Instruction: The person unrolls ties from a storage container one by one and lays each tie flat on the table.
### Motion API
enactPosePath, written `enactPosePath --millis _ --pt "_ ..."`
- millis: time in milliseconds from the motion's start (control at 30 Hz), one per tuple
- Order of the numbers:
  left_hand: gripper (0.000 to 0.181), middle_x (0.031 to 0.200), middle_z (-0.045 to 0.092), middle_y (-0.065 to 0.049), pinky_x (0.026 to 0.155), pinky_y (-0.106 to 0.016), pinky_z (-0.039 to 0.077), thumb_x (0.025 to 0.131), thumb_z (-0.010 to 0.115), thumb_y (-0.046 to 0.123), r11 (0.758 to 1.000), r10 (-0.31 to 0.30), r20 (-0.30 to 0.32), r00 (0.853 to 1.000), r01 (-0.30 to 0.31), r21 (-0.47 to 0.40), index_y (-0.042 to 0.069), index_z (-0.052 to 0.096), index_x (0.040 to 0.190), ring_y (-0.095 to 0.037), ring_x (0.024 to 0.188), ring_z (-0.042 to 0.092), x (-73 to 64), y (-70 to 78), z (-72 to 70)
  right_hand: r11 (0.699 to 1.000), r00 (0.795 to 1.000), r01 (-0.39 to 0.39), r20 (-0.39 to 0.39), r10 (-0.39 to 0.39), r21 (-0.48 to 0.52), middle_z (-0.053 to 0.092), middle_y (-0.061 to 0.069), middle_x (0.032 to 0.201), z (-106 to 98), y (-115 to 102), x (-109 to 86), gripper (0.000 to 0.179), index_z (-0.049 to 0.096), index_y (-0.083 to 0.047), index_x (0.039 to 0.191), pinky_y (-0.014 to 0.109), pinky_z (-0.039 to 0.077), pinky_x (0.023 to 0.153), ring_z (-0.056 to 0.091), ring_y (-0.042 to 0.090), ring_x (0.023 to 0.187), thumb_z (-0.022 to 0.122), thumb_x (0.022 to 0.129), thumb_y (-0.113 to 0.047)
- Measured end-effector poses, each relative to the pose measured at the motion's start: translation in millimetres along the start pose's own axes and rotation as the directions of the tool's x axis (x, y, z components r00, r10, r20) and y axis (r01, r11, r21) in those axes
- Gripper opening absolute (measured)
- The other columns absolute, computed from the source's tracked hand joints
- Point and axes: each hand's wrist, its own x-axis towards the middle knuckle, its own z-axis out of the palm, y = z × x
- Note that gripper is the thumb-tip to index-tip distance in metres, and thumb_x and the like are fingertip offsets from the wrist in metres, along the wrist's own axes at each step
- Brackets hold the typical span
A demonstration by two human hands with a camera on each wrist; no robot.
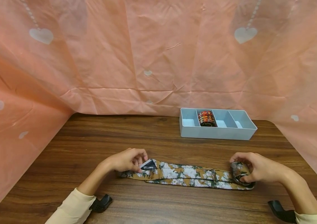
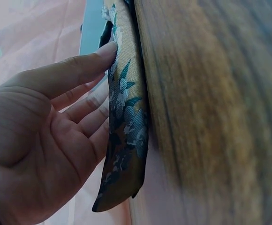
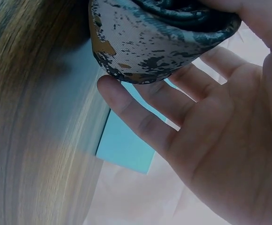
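A floral necktie, mustard with white blossoms and green leaves, stretches across the wooden table, its right part wound into a roll. My right hand holds that roll between thumb and fingers; the right wrist view shows the coiled layers above the fingers. At the tie's left part, my left hand has its thumb and fingers on the fabric beside a turned-up dark lining corner. In the left wrist view the thumb lies against the tie's edge, and the other fingertips are hidden behind it.
Behind the tie, a pale blue divided box stands near the back edge of the table. One compartment contains a rolled red-and-dark patterned item. Pink cloth with hearts hangs at the back and both sides.
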Motion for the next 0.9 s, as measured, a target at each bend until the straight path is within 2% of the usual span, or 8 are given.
enactPosePath --millis 400,900 --pt "0.032 0.083 0.066 -0.002 0.069 -0.024 0.056 0.087 0.076 -0.008 1.000 -0.004 -0.007 1.000 0.004 0.018 -0.002 0.059 0.113 -0.005 0.073 0.062 -0.1 0.4 -0.2 1.000 1.000 0.004 0.009 -0.005 0.010 0.064 -0.009 0.101 -0.4 0.0 -0.1 0.052 0.061 -0.002 0.122 0.024 0.041 0.057 0.048 -0.002 0.078 0.085 0.076 -0.002" --pt "0.032 0.083 0.066 -0.002 0.069 -0.024 0.056 0.087 0.075 -0.009 1.000 -0.007 -0.008 1.000 0.007 0.022 -0.002 0.059 0.114 -0.005 0.073 0.063 -0.5 1.4 -0.3 1.000 1.000 -0.001 0.017 0.001 0.018 0.062 -0.009 0.100 -1.1 0.7 -0.4 0.052 0.060 -0.002 0.121 0.024 0.039 0.053 0.045 -0.002 0.071 0.085 0.076 -0.001"
